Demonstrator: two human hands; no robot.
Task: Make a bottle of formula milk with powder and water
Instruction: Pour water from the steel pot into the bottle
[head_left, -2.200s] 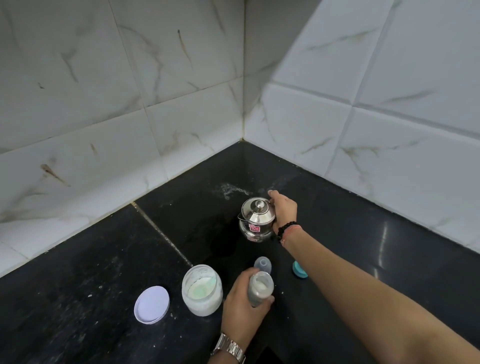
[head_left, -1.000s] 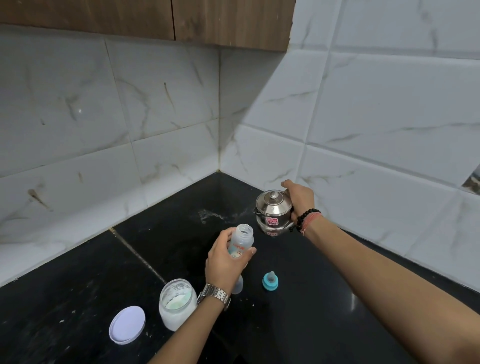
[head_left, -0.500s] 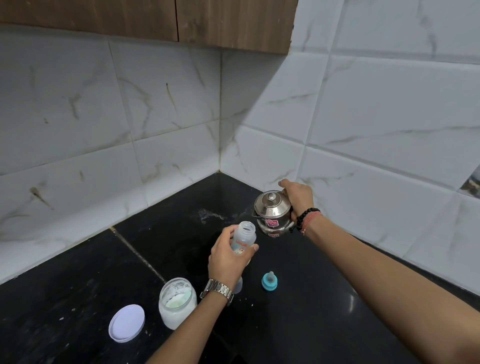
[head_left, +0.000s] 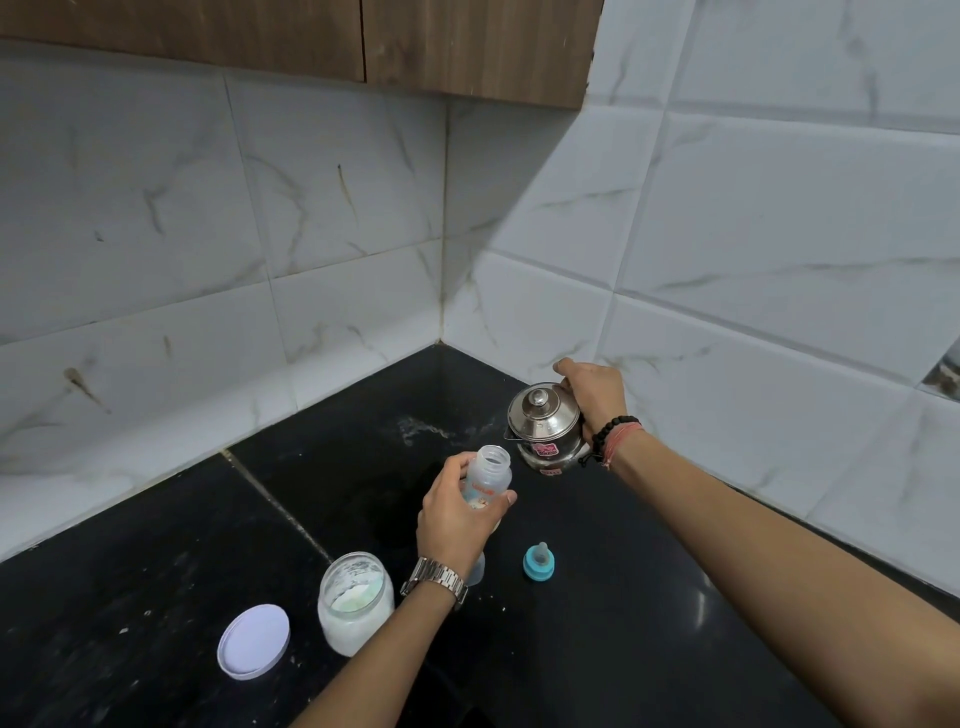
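My left hand (head_left: 451, 514) grips a clear baby bottle (head_left: 488, 475) with its mouth open, tilted toward the right and held above the black counter (head_left: 156, 597). My right hand (head_left: 592, 392) holds a small steel kettle (head_left: 544, 426) with a knobbed lid, lifted and tipped left, its spout just right of the bottle's mouth. No water is visible between them. An open jar of white powder (head_left: 356, 603) stands at the front, its white lid (head_left: 253, 642) lying beside it on the left. The blue teat ring (head_left: 538, 561) sits on the counter.
A clear cap (head_left: 477, 571) shows partly behind my left wrist. Spilled white powder (head_left: 423, 428) dusts the counter near the corner. White tiled walls (head_left: 727, 312) meet in the corner, with a wooden cabinet (head_left: 311, 41) overhead.
I have lifted the bottle off the counter and brought its mouth up to the kettle. The kettle has risen and tipped a little further left toward the bottle.
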